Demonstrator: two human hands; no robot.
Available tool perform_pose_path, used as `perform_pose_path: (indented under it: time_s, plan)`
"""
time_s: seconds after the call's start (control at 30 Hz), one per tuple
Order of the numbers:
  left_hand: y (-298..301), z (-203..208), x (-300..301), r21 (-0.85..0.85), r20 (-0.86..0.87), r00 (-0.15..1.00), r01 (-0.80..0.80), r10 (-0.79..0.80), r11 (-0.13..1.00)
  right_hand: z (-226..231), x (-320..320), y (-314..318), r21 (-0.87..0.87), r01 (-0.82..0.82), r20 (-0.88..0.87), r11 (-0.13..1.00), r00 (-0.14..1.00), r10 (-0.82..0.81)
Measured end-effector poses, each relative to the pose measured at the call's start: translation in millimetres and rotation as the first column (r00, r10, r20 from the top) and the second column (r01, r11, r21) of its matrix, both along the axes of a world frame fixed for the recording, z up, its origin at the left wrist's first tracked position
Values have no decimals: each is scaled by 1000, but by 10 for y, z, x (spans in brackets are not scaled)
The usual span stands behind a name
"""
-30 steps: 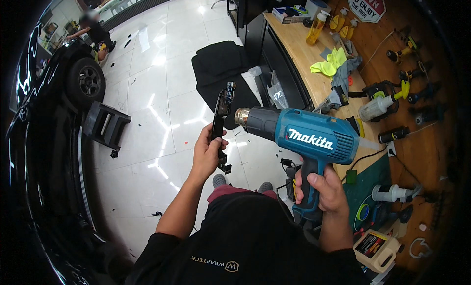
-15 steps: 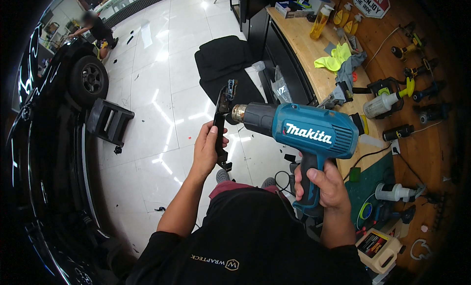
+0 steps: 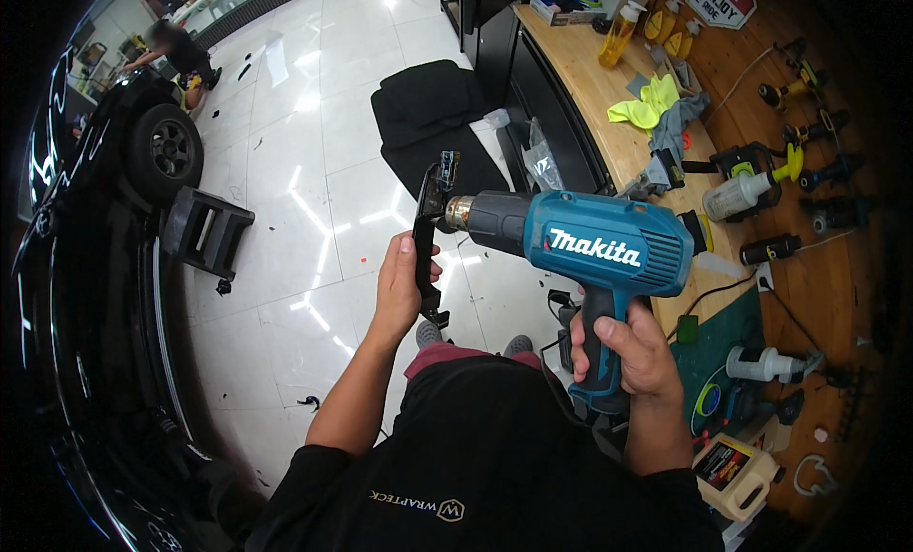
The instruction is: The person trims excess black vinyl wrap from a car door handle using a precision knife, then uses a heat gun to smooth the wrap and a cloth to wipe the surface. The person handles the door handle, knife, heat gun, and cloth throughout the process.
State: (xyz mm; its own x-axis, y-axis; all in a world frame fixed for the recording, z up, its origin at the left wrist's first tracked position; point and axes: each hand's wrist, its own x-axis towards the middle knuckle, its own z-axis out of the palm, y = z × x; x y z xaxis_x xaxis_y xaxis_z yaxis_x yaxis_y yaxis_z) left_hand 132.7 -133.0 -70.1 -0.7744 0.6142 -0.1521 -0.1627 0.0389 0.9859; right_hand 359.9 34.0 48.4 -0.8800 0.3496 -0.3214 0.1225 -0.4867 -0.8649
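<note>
A glossy black car (image 3: pixel 86 295) is seen along the left rim, with a low black plastic step stool (image 3: pixel 205 231) on the white tiled floor (image 3: pixel 314 124) beside it. Further back, another person (image 3: pixel 176 48) is crouched near the car's wheel. The left hand (image 3: pixel 404 284) is closed round the lower half of a narrow black plastic trim piece (image 3: pixel 430 231), which is held upright above the floor, the fingers wrapped fully about it. The metal nozzle of a teal plastic heat gun (image 3: pixel 585 257) is pointed at the trim's upper part, just beside it; contact cannot be told. The gun's grip is clasped tight by the right hand (image 3: pixel 632 348). At right, a wooden workbench (image 3: pixel 618 138) is loaded with a white spray bottle (image 3: pixel 737 193), yellow-green cloths (image 3: pixel 647 103) and black power tools (image 3: pixel 818 176).
</note>
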Motion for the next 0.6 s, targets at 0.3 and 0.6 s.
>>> perform_pose_path:
  time_s: [0.3,0.6]
  plan:
    - [5,36,-23,-17,76,996,48,-47,999,-8,28,-31,2,-15,-13,1000,1000,15]
    - [-36,36,-79,115,300,944,103,-134,988,-28,172,-39,-41,68,-77,997,994,-71]
